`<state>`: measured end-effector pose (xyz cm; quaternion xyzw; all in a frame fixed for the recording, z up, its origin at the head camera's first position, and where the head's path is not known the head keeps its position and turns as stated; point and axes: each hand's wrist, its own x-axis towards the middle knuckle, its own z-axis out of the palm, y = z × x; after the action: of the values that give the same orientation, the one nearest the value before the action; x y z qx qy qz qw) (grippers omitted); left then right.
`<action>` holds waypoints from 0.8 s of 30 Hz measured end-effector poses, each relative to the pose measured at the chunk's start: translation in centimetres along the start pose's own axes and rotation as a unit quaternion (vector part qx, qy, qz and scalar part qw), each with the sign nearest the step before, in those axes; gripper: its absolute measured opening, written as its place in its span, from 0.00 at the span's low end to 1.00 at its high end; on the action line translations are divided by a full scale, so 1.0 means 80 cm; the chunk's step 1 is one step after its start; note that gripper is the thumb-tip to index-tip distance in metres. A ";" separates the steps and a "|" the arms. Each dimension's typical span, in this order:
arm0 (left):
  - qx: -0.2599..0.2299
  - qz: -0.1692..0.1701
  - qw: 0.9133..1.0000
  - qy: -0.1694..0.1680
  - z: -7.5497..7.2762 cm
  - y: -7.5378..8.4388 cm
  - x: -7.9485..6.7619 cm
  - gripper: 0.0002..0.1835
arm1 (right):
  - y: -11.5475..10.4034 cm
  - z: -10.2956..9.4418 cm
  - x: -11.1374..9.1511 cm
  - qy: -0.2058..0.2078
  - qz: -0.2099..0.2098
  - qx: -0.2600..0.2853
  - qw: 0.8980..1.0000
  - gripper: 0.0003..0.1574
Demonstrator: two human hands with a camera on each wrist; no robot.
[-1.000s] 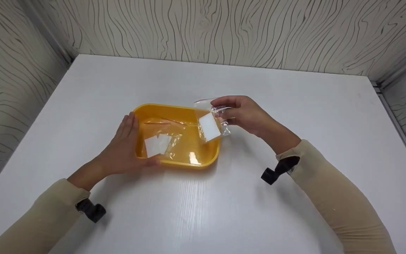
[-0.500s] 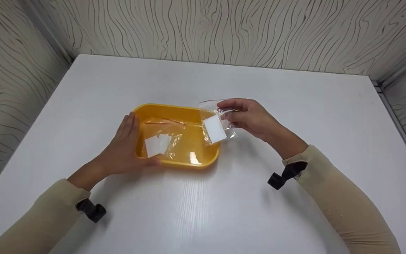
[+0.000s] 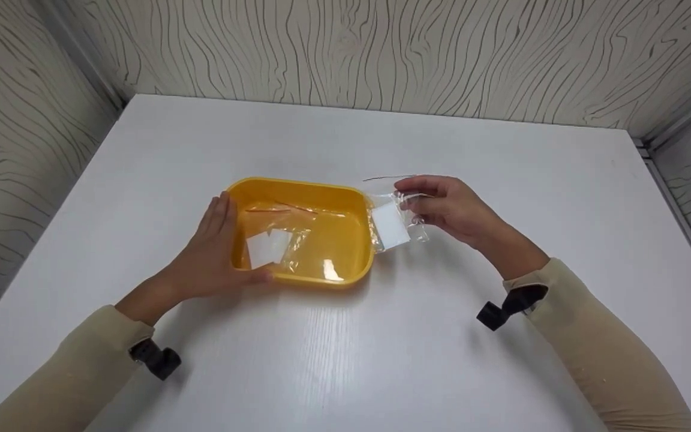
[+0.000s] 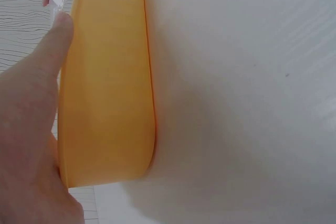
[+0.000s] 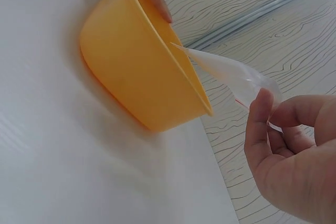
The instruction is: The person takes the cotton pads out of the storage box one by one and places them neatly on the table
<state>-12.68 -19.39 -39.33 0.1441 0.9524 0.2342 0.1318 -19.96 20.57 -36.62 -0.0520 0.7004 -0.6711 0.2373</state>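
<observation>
The left grip [image 3: 209, 258] spreads; the right grip [image 3: 456, 210] pinches.

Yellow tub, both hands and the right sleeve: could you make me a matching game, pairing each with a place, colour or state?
Things
1. Left hand
2. Right hand
3. Yellow tub
4. Right sleeve

Descriptions
A. pinching a clear zip bag
B. beige
C. touching the tub
D. standing on the white table

Pairs: 1-C, 2-A, 3-D, 4-B

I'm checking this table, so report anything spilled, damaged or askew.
Nothing looks spilled or damaged. The yellow tub stands upright; inside, the clear bags lie askew, red seals at differing angles, which seems ordinary.
</observation>
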 end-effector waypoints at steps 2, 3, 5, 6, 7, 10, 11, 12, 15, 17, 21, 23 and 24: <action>-0.001 -0.004 1.000 -0.003 -0.001 0.001 0.000 0.76 | 0.003 -0.005 -0.003 0.000 0.001 0.002 1.000 0.22; -0.003 -0.006 1.000 -0.004 -0.001 0.001 -0.001 0.76 | 0.004 -0.007 -0.005 -0.001 0.001 0.003 1.000 0.23; -0.005 -0.009 1.000 -0.007 -0.001 0.002 -0.001 0.76 | 0.007 -0.012 -0.008 -0.002 0.001 0.005 1.000 0.22; -0.005 -0.010 1.000 -0.007 -0.002 0.002 -0.001 0.76 | 0.008 -0.014 -0.009 -0.002 0.000 0.008 1.000 0.21; -0.005 -0.010 1.000 -0.007 -0.002 0.002 -0.001 0.76 | 0.009 -0.017 -0.010 -0.002 -0.001 0.011 1.000 0.21; -0.005 -0.010 1.000 -0.006 -0.002 0.002 -0.001 0.76 | 0.012 -0.024 -0.014 -0.002 -0.006 0.020 1.000 0.19; -0.005 -0.010 1.000 -0.006 -0.002 0.002 -0.001 0.76 | 0.013 -0.027 -0.015 -0.001 -0.007 0.022 1.000 0.19; -0.005 -0.011 1.000 -0.006 -0.002 0.002 -0.001 0.76 | 0.014 -0.029 -0.016 -0.001 -0.007 0.024 1.000 0.19; -0.006 -0.010 1.000 -0.004 -0.001 0.001 -0.001 0.76 | 0.018 -0.034 -0.020 -0.001 -0.006 0.025 1.000 0.20; -0.005 -0.009 1.000 -0.002 -0.001 0.001 -0.001 0.76 | 0.021 -0.038 -0.022 0.001 -0.002 0.027 1.000 0.19; -0.002 -0.005 1.000 0.004 0.001 0.001 0.001 0.77 | 0.026 -0.046 -0.026 0.004 -0.001 0.038 0.999 0.18; 0.001 -0.002 1.000 0.006 0.001 0.001 0.001 0.76 | 0.028 -0.051 -0.028 0.006 -0.001 0.042 0.999 0.18; 0.001 -0.001 1.000 0.007 0.001 0.001 0.001 0.76 | 0.029 -0.054 -0.030 0.007 -0.001 0.044 0.999 0.18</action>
<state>-12.71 -19.29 -39.39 0.1417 0.9536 0.2339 0.1256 -19.03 25.64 -38.30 -0.0372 0.6718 -0.7018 0.2339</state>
